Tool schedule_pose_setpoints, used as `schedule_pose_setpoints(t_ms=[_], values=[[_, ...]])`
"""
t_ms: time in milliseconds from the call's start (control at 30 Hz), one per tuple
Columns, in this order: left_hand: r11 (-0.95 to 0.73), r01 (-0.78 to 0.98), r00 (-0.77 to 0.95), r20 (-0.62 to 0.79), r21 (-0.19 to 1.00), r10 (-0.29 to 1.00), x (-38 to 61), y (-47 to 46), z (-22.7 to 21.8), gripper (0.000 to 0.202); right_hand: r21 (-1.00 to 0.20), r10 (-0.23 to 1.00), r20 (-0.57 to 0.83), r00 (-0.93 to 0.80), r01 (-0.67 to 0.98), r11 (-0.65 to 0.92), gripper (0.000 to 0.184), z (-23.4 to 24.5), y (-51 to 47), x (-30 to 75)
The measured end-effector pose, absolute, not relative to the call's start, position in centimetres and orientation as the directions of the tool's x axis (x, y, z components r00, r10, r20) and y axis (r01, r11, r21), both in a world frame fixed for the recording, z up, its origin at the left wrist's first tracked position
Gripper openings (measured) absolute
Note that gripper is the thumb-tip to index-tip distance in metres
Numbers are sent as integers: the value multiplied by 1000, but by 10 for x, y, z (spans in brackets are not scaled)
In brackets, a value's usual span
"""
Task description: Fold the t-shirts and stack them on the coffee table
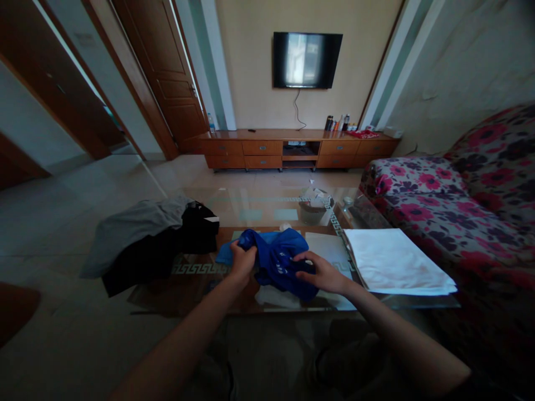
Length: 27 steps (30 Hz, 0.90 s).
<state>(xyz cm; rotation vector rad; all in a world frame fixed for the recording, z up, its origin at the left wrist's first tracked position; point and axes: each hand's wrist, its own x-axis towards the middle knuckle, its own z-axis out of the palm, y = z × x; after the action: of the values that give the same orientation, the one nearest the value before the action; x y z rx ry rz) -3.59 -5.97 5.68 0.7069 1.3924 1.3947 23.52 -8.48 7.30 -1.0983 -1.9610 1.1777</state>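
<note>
A bunched blue garment with small white printed marks lies over the near part of the glass coffee table. My left hand is closed around a gathered part at its left end. At the right end, the fingers of my right hand are bent around the cloth, with thumb and forefinger at a fold. Lighter blue cloth shows along the far and left sides. To the right lies a flat stack of white cloth. Grey clothing and black clothing are heaped on the left.
Under the glass, a bin-like container shows near a small glass jar. A floral sofa borders the table's right side. Beyond stands a low wooden cabinet with bottles, below a wall television.
</note>
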Motion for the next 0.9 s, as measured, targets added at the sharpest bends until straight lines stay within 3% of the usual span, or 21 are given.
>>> schedule_pose_setpoints(t_ms=[67,100,133,200,300,400,467,633,767,900], values=[[82,204,-351,-5,976,936,-43,-63,53,84,-806,833,58,-551,466,364,49,69,-89,237],[13,426,-279,118,904,953,-46,-65,53,85,-760,820,26,-572,522,387,52,67,-91,238],[-84,588,-136,201,804,970,-49,-68,52,84,-716,812,-17,-583,574,397,55,64,-92,238],[-316,743,217,233,590,948,-54,-72,53,78,-626,804,-98,-586,664,408,64,57,-94,240],[-510,754,516,107,414,850,-64,-73,52,77,-500,787,-173,-593,741,448,82,45,-95,242],[-507,775,525,63,377,849,-76,-68,49,80,-437,770,-215,-601,764,475,99,37,-96,244],[-489,787,497,81,376,864,-81,-64,48,77,-445,764,-216,-608,758,477,99,38,-96,245],[-460,785,452,124,416,883,-85,-61,53,75,-541,780,-110,-616,695,473,64,52,-92,248],[-442,770,433,132,460,892,-89,-59,56,75,-533,785,-112,-609,704,470,28,54,-87,250],[-456,739,447,144,496,883,-93,-55,55,56,-579,784,-31,-619,651,491,7,55,-83,253]])
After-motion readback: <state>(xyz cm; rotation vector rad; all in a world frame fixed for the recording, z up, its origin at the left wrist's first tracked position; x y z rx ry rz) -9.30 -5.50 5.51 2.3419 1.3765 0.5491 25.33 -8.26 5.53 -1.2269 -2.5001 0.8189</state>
